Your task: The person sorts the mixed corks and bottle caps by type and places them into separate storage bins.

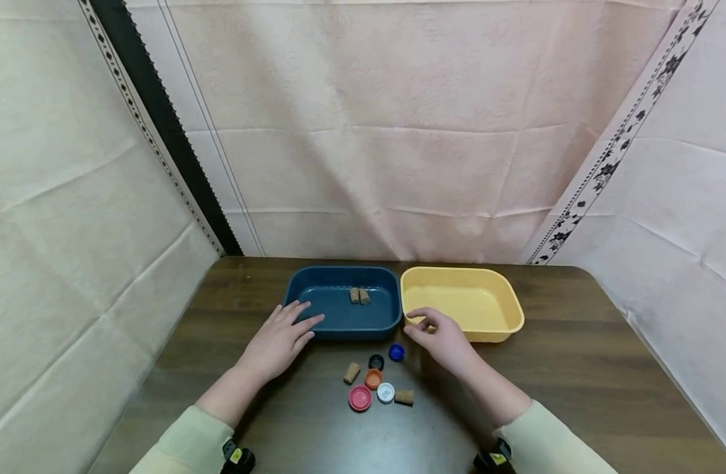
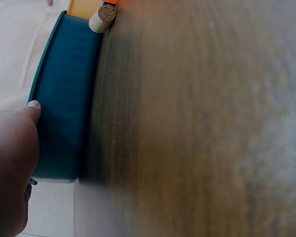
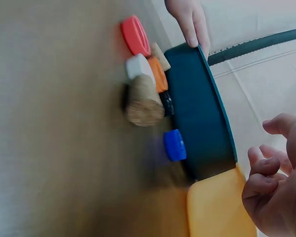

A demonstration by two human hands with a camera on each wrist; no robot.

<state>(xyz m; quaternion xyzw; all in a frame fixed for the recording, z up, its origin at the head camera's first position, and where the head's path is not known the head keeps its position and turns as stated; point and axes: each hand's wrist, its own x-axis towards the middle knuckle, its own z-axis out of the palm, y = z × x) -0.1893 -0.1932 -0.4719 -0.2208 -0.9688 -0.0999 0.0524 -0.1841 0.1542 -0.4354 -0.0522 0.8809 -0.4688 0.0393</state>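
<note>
My left hand [image 1: 278, 342] has its fingers spread over the left front rim of the blue tray [image 1: 346, 334]. Two corks [image 1: 359, 296] lie inside that tray. At the left front corner of the yellow tray [image 1: 505, 320] is my right hand [image 1: 442, 337], its fingers loosely bent; no held thing shows in the right wrist view [image 3: 278, 182]. A small brownish thing partly hidden by this hand cannot be made out. On the table in front lie a blue cap [image 1: 396, 352], a black cap [image 1: 376, 361], an orange cap [image 1: 373, 378], a white cap [image 1: 386, 393] and a red cap [image 1: 359, 398].
One loose cork [image 1: 351, 373] lies left of the caps, and another cork [image 1: 404, 397] lies beside the white one. The trays stand side by side near the far edge of the wooden table [image 1: 576, 368]. Pale cloth [image 1: 398, 131] hangs behind and along both sides.
</note>
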